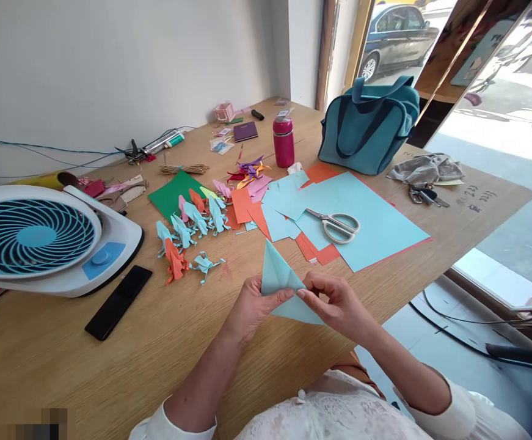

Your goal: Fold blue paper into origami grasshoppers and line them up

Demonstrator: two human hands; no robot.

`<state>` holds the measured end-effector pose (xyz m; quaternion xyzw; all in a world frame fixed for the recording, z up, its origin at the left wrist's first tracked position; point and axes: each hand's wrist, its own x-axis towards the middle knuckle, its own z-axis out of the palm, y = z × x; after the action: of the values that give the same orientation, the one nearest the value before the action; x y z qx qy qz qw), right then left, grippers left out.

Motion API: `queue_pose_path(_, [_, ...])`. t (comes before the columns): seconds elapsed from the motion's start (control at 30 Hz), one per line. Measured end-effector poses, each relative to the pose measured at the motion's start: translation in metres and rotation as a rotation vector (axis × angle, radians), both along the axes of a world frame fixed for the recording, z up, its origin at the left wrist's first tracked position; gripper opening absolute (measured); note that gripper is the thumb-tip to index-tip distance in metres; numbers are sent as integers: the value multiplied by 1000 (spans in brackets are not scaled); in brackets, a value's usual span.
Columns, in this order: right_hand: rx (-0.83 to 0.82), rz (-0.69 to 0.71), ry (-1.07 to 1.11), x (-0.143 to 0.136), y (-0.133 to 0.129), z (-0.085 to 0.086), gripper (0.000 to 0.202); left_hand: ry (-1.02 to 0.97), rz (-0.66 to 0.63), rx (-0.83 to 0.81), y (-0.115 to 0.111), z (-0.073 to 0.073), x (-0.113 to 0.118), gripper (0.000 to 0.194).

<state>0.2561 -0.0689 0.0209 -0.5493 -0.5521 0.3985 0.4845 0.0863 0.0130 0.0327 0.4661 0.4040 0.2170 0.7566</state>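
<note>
Between my two hands is a folded sheet of light blue paper (275,269), held just above the table's near edge. My left hand (253,308) grips its left side, thumb lying across the front. With thumb and forefinger, my right hand (334,300) pinches the right side near the middle fold. The paper has creases, a point at the top and another toward the lower right. Beyond it lie scissors (339,227) with pale handles, on large light blue sheets (385,226). Several folded paper figures, among them an orange one (174,260) and a small blue one (206,264), stand to the left.
A white fan (123,235) and a black phone (118,302) occupy the left of the table. Farther back are a green sheet (174,190), a magenta bottle (284,142) and a teal bag (366,131). Keys (426,195) lie by a grey cloth (426,168) at right.
</note>
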Motion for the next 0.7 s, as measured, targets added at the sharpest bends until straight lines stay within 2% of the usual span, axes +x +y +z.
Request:
queue_pose_path(0.1, [73,-13,-167,24,12,-3,24,3,85,37,3,-2,0,30])
queue_pose_path(0.2, [178,-339,-577,68,34,-14,27,-4,139,44,7,-2,-1,29])
queue_pose_path(0.23, [146,-414,-764,82,43,-18,30,-7,149,39,8,-1,-1,28])
queue_pose_path(0.27, [69,-415,-954,96,51,-23,34,-10,158,31,9,0,-2,28])
queue_pose_path(0.4, [-27,-344,-1086,125,75,-36,32,-24,165,-6,11,2,-4,27])
queue_pose_path(0.57, [-94,-371,-1153,131,89,-44,36,-14,134,-5,13,3,-7,29])
queue_pose_path(0.7, [-132,-397,-1197,134,84,-42,32,-20,146,-26,12,7,-7,30])
